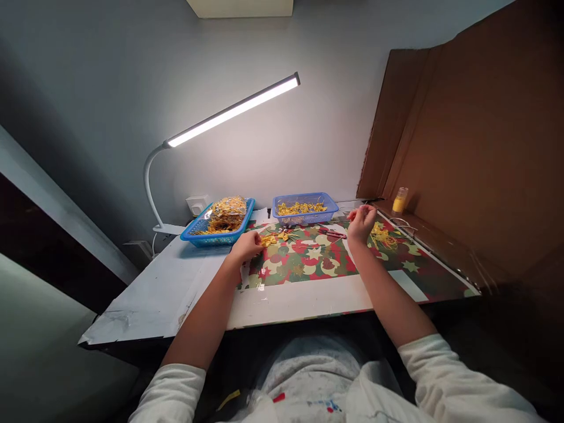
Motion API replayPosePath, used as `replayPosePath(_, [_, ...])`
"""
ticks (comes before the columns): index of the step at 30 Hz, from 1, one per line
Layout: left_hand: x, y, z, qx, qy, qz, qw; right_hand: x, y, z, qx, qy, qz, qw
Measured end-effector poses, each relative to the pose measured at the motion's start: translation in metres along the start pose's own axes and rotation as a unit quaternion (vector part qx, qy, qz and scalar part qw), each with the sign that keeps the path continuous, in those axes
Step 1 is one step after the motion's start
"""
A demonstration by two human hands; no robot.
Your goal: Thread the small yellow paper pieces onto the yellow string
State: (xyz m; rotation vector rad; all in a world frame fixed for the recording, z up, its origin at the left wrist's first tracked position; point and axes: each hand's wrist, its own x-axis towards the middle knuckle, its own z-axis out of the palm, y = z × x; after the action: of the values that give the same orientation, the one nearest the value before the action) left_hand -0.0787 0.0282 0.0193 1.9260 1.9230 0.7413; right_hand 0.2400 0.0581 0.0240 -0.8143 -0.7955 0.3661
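Observation:
My left hand (pixel 247 247) is closed at the left edge of the patterned mat, its fingertips against a small yellow piece (pixel 268 240). More yellow pieces with thin stems (pixel 287 235) lie just to the right of it. Raised over the mat's right side, my right hand (pixel 362 223) has its fingers bent together in a pinch; whatever is between them is too small to make out. A pair of reddish-handled tools (pixel 333 234) lies between my hands. Beside my right wrist is a loose tangle of yellow strands (pixel 382 236).
A blue basket (pixel 211 237) holds a plastic bag and yellow-brown pieces. A purple-blue basket (pixel 305 218) contains yellow stemmed pieces. A lit lamp (pixel 233 111) arches above. A clear bottle with yellow contents (pixel 399 202) stands by the cardboard panel (pixel 476 141) at right.

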Motion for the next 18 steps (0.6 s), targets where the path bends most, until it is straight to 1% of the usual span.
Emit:
replayPosePath(2, [0.001,0.002,0.002,-0.085,0.007,0.008,0.996,-0.011,0.002,0.005,-0.012,-0.05,0.035,0.998])
replayPosePath(3, [0.001,0.004,0.003,-0.139,-0.001,0.013,0.99,-0.018,0.002,0.009,-0.018,-0.083,0.056,0.995])
replayPosePath(5, [0.002,0.007,0.007,-0.238,-0.038,0.024,0.97,-0.036,0.004,0.016,-0.033,-0.163,0.103,0.981])
replayPosePath(7, [0.003,0.011,0.012,-0.305,-0.076,0.03,0.949,-0.053,0.006,0.021,-0.037,-0.254,0.14,0.956])
replayPosePath(9, [0.002,0.014,0.015,-0.341,-0.101,0.03,0.934,-0.067,0.008,0.024,-0.043,-0.357,0.163,0.919])
replayPosePath(11, [0.0,0.018,0.018,-0.366,-0.117,0.027,0.923,-0.076,0.01,0.023,-0.044,-0.438,0.167,0.882])
replayPosePath(12, [-0.002,0.02,0.019,-0.377,-0.121,0.026,0.918,-0.079,0.012,0.022,-0.045,-0.469,0.163,0.867])
replayPosePath(15, [-0.008,0.027,0.023,-0.415,-0.125,0.018,0.901,-0.083,0.016,0.018,-0.054,-0.528,0.146,0.835])
replayPosePath(18, [-0.013,0.034,0.028,-0.463,-0.135,0.008,0.876,-0.084,0.015,0.016,-0.054,-0.542,0.155,0.824])
